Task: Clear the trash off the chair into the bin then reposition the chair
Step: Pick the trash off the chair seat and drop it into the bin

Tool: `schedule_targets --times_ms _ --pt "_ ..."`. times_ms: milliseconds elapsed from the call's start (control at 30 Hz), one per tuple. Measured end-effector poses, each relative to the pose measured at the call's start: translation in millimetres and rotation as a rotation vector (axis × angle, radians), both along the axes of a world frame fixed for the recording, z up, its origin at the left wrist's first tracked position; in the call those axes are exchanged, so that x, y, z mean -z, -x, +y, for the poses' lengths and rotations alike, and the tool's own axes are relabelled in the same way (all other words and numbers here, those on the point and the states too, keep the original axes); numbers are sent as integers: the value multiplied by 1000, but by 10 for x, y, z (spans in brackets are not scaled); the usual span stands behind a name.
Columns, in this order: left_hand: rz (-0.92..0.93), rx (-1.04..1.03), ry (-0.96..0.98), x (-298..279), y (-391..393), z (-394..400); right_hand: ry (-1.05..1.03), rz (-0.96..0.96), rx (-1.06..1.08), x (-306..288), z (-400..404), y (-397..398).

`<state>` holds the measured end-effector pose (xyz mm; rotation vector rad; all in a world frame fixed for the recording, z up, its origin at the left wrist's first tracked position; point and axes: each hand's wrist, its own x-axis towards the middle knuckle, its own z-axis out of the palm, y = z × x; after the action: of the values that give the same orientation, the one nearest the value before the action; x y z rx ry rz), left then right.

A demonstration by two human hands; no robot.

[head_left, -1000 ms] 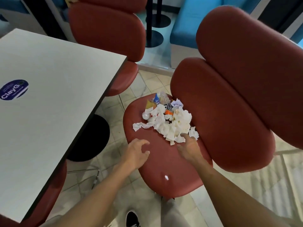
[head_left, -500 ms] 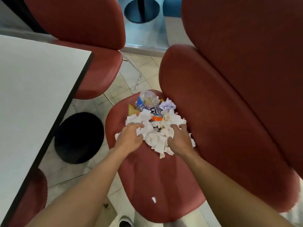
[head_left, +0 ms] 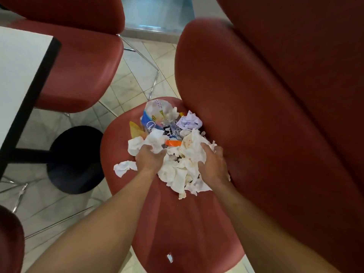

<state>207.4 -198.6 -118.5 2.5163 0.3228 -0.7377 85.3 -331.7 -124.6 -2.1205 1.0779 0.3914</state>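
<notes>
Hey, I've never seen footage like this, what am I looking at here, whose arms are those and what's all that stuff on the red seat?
There is no machine here. A person wears a camera on the head, looking forward and down, so the two bare arms are their own. The left hand and right hand each have their fingers curled into a pile of crumpled white napkins on the seat of a red chair. Behind the napkins lie a clear plastic wrapper, a lilac paper ball and an orange scrap. One loose napkin sits left of the pile and a tiny scrap near the seat's front. A white table stands to the left. No bin is in view.
</notes>
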Motion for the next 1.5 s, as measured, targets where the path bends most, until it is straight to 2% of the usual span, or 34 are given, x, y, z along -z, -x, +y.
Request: schedule_targets --times_ms 133,267,433,633,1033,1267,1500 --pt "-70 -24 -25 168 -49 -50 37 -81 26 125 13 46" --pt "-86 32 -14 97 9 11 44 -117 96 66 30 94" --pt "-125 43 59 -293 118 180 69 -143 152 -249 143 152" --pt "-150 65 131 -802 327 517 99 -169 84 -700 514 228" --pt "-177 49 239 -1461 878 2042 74 -229 -31 -1332 2078 643" --pt "-149 98 227 -1645 1305 3081 67 -294 -49 -1393 3059 986" --pt "-90 37 264 -1669 1688 3787 36 -223 -200 -1380 3689 1289"
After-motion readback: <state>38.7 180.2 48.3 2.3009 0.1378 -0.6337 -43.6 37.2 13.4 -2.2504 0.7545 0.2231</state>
